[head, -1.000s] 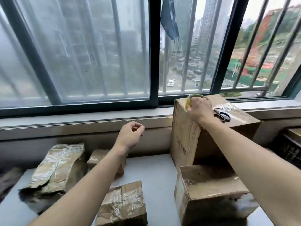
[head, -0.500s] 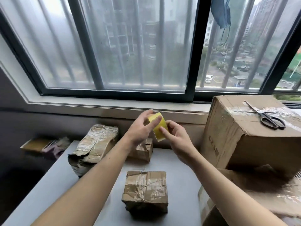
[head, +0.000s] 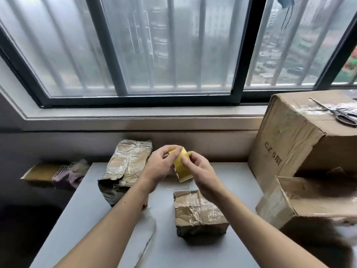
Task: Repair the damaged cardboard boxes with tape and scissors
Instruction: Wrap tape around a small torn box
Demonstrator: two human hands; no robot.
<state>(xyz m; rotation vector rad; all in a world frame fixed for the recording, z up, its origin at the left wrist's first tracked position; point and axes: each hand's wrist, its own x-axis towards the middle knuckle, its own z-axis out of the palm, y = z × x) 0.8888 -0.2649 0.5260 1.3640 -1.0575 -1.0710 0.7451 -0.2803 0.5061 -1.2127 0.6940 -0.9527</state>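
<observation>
From the head view, the yellow tape roll (head: 182, 165) is held above the grey table (head: 92, 206), pinched between the left hand (head: 160, 167) and the right hand (head: 201, 175), fingers of both curled round it. At 6 o'clock of the roll a small taped box (head: 197, 213) is seen, sealed. At 9 o'clock lies a crushed taped box (head: 125, 169). At 3 o'clock the big closed box (head: 301, 140) is topped by scissors (head: 338, 115); below it an open box (head: 301, 198), contents hidden in shadow.
</observation>
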